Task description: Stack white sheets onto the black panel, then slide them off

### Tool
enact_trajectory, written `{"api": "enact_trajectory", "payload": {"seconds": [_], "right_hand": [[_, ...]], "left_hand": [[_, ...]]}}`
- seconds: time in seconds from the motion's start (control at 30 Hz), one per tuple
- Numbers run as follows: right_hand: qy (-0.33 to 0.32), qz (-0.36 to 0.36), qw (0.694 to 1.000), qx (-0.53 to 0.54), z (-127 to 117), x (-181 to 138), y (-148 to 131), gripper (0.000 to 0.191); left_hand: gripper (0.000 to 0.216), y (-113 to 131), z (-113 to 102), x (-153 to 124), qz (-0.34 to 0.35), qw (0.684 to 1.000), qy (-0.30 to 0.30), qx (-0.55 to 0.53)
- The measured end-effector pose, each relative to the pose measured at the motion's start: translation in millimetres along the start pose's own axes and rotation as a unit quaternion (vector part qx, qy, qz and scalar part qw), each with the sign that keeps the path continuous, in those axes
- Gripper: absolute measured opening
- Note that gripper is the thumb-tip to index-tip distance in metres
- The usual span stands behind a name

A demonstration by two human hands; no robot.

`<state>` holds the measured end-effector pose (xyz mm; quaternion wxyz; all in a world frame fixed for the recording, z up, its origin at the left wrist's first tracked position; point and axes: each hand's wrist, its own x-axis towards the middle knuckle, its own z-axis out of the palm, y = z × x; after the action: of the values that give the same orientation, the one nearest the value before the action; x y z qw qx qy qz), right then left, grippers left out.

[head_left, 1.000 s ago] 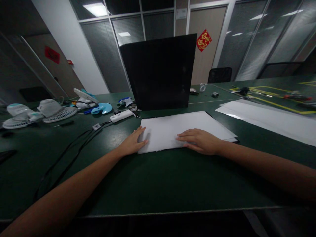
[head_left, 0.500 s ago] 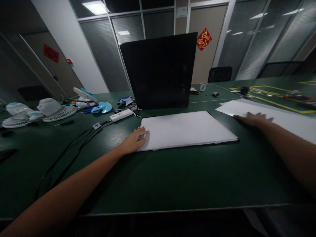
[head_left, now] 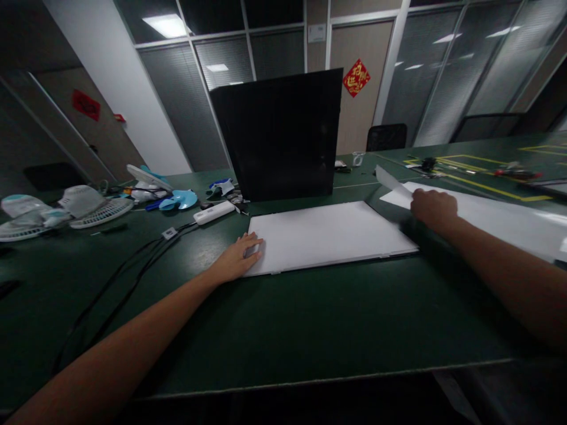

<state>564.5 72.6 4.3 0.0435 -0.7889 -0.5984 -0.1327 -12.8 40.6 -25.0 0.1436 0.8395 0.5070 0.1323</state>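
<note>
A flat panel [head_left: 319, 236] with a white top and thin dark edges lies in the middle of the green table. My left hand [head_left: 239, 255] rests on its left end, fingers spread over the edge. At the right, my right hand [head_left: 434, 209] is closed on a thin white sheet [head_left: 392, 184], whose near-left corner is raised and curls upward. More white sheeting [head_left: 491, 209] lies beneath and beyond that hand. Behind the panel stands a large black screen-like board [head_left: 283, 136], tilted back slightly.
White fans [head_left: 95, 209] and light-blue fan parts [head_left: 178, 199] lie at the left. A white power strip [head_left: 214, 213] with black cables [head_left: 137, 260] sits nearer. Tools [head_left: 516, 171] and yellow tape lines [head_left: 491, 183] are at the far right; a chair [head_left: 387, 137] stands behind the table.
My right hand has gone from lying flat on the sheets to gripping one and lifting its corner. The left hand stays on the panel. The view has shifted slightly.
</note>
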Motion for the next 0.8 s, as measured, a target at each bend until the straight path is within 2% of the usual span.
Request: {"api": "enact_trajectory", "payload": {"seconds": [0.1,0.17,0.27,0.4,0.5,0.67,0.73,0.8], "right_hand": [[0.039,0.0,0.999,-0.012,-26,-18,-33,0.046],[0.06,-0.058,0.996,-0.015,-42,-38,-65,0.048],[0.052,-0.212,0.976,0.012,-55,-74,-113,0.049],[-0.012,-0.417,0.903,0.101,-48,-111,-157,0.043],[-0.035,-0.487,0.858,0.161,-38,-125,-169,0.047],[-0.087,-0.531,0.805,0.249,-38,-126,-168,0.057],[-0.074,-0.51,0.815,0.264,-39,-115,-162,0.054],[-0.03,-0.445,0.858,0.255,-36,-93,-148,0.053]], "left_hand": [[0.066,3,-1,-1,0.001,1.0,-0.002,0.003],[0.072,5,-1,-1,-0.005,1.0,-0.004,-0.003],[0.081,9,-2,-3,-0.028,0.999,-0.002,-0.024],[0.09,12,-3,-6,-0.063,0.997,-0.006,-0.041],[0.099,14,-4,-6,-0.056,0.998,-0.015,-0.034],[0.102,16,-7,-6,-0.059,0.998,-0.021,-0.012],[0.097,15,-7,-6,-0.043,0.999,-0.024,-0.001],[0.091,14,-7,-6,-0.024,0.999,-0.036,0.017]]}}
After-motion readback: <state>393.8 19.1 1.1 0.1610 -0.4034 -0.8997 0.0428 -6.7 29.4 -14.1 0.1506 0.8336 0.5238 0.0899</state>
